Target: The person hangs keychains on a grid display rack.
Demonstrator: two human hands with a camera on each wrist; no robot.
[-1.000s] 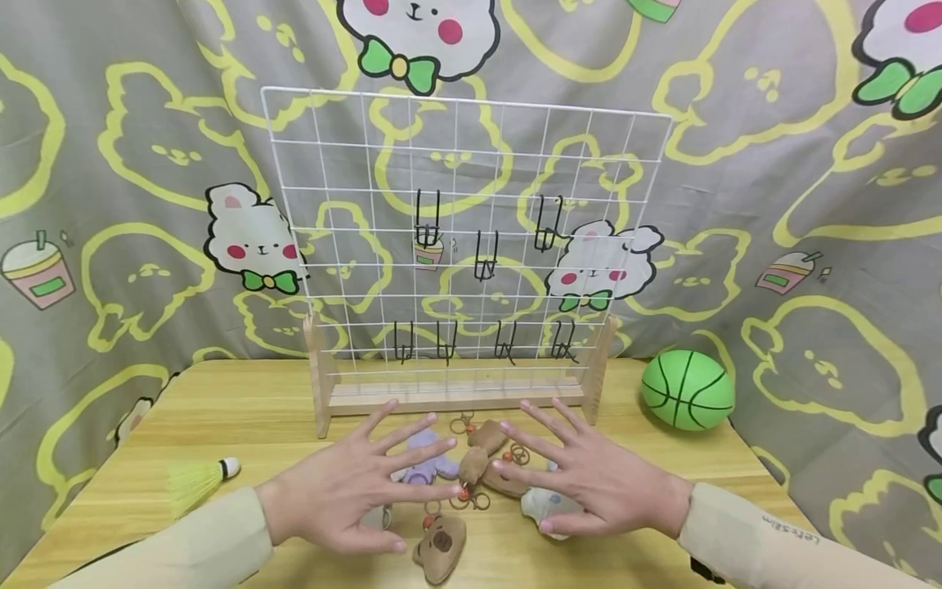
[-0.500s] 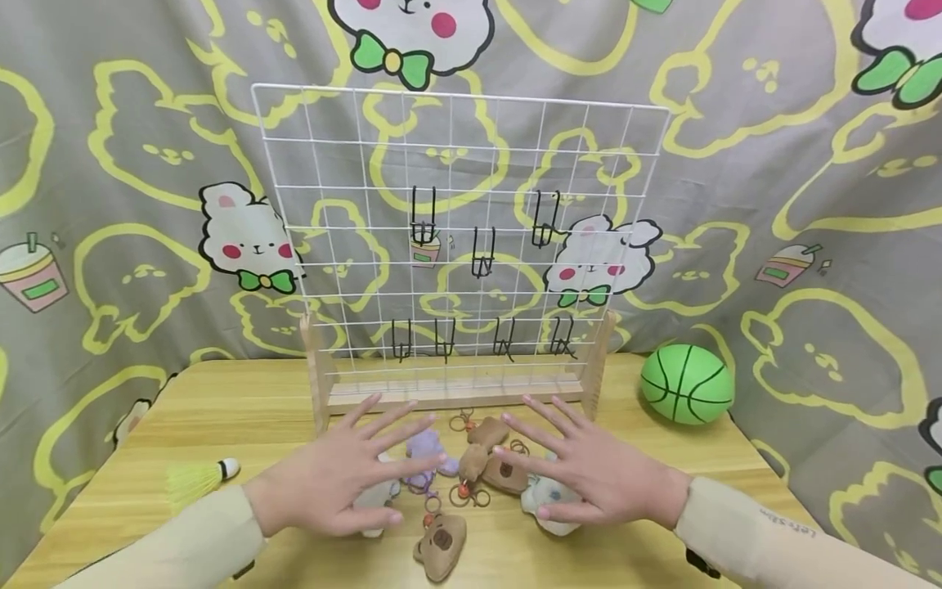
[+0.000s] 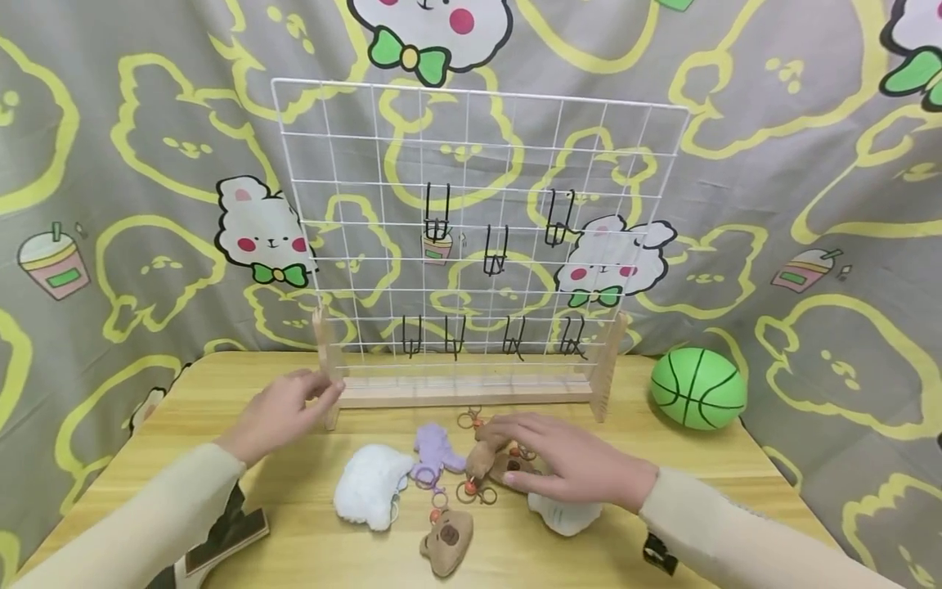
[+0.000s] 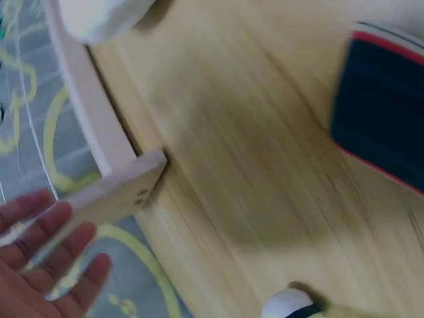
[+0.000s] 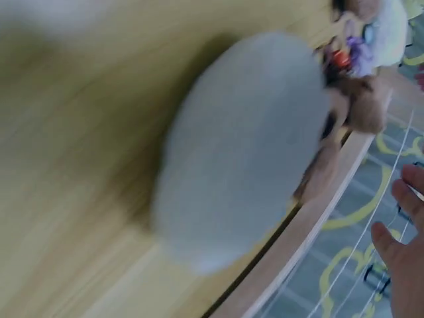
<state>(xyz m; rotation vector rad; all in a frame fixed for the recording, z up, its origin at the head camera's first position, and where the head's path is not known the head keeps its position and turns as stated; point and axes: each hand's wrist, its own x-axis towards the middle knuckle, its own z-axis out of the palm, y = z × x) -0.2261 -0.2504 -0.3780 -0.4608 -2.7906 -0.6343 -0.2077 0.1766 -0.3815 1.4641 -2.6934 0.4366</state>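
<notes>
My left hand (image 3: 283, 413) is raised beside the left wooden post (image 3: 324, 368) of a white wire grid rack (image 3: 478, 151). In the left wrist view its fingers are spread; whether they touch the post I cannot tell. My right hand (image 3: 570, 458) hovers palm down over several brown plush keychains (image 3: 482, 460), its fingers loosely extended and holding nothing. Partly below it lies a white plush (image 3: 565, 515), large in the right wrist view. Left of centre are a fluffy white plush (image 3: 371, 487) and a purple plush keychain (image 3: 434, 448). A brown plush keychain (image 3: 447, 540) with a dark snout lies nearest me.
Several black hooks (image 3: 496, 252) hang on the grid. A green ball (image 3: 699, 388) sits at the table's right. A shuttlecock (image 4: 285, 306) and a dark, red-edged flat object (image 4: 381, 106) appear in the left wrist view. Patterned cloth (image 3: 832, 188) hangs behind.
My left hand has moved up and left from above the plushes to the rack's left post, uncovering the white plush. The right hand has shifted slightly, its fingers now closer together.
</notes>
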